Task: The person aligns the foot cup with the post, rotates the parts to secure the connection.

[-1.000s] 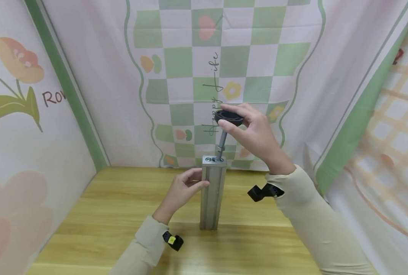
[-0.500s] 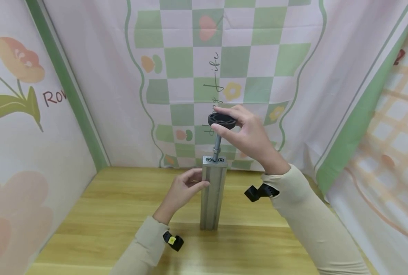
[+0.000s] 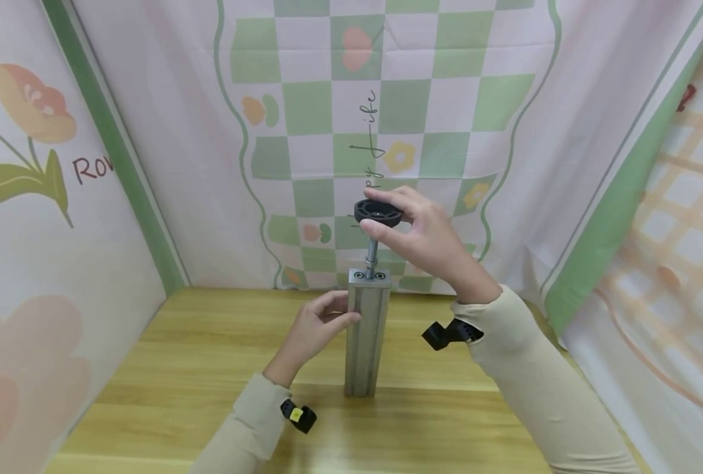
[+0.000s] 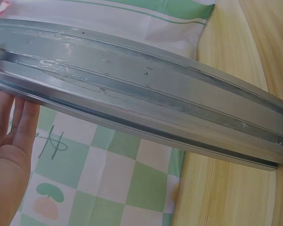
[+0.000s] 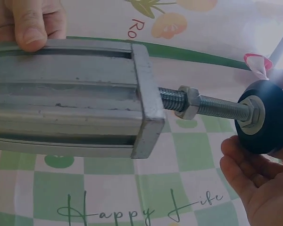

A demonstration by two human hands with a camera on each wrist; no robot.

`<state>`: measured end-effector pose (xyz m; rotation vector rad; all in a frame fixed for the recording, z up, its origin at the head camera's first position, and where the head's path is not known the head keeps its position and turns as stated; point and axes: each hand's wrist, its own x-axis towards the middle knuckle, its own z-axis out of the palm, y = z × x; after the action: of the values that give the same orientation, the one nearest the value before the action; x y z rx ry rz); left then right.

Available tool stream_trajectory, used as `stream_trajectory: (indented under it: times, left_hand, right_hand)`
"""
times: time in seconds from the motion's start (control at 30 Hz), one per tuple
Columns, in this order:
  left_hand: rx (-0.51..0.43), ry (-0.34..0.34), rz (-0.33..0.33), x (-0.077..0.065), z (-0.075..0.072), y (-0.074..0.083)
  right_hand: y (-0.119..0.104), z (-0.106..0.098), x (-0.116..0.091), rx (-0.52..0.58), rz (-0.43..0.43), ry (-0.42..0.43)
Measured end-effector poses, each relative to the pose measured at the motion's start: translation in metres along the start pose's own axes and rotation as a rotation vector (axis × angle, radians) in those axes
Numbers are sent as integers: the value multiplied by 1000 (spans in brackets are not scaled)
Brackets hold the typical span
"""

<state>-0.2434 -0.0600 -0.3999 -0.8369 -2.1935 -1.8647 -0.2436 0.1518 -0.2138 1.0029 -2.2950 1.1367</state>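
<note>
An aluminium profile [image 3: 366,336] stands upright on the table, with a metal end plate [image 5: 149,101] on its top. My left hand [image 3: 312,334] grips it near the upper end, thumb on the front face and fingers round the left side. Above the plate, my right hand [image 3: 425,234] holds the round black base of a leveling foot [image 3: 378,212] by its rim, thumb and fingers on opposite sides. In the right wrist view the foot's threaded stud [image 5: 221,107] carries a hex nut [image 5: 190,102], and its end meets the middle of the plate. How deep it sits is hidden.
The wooden table [image 3: 209,368] spreads round the profile. Behind it hangs a green-and-white checked cloth [image 3: 357,105], with printed cloths at left and right. A black camera mount sits on each wrist, the right one [image 3: 451,332] beside the profile.
The right hand has moved left and slightly down with the leveling foot. Its stud was tilted and now stands nearly upright at the plate's middle. The left hand and profile have stayed still.
</note>
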Motion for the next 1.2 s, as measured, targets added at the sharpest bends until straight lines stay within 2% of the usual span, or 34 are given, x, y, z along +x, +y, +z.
stream_trajectory:
  times: [0.2,0.33,0.47,0.73,1.07,1.2]
  left_hand:
    - [-4,1,-1,0,0,1]
    - [-4,4,-7,0,0,1]
    - [-4,5,-18,0,-1,2]
    - [-6,-1,-10,0,0,2]
    - [-4,-6,21,0,1,-1]
    - [-5,-6,32,0,0,-1]
  right_hand:
    - [-3,-6,-2,-1,23,-94]
    - [-2,-9,-1,40,23,-162]
    - [-1,-10,-1,103,18,-192]
    - [-2,-7,-3,252,65,-169]
    - [-2,0,-2,164,32,-51]
    - [0,2,0,147,55,-23]
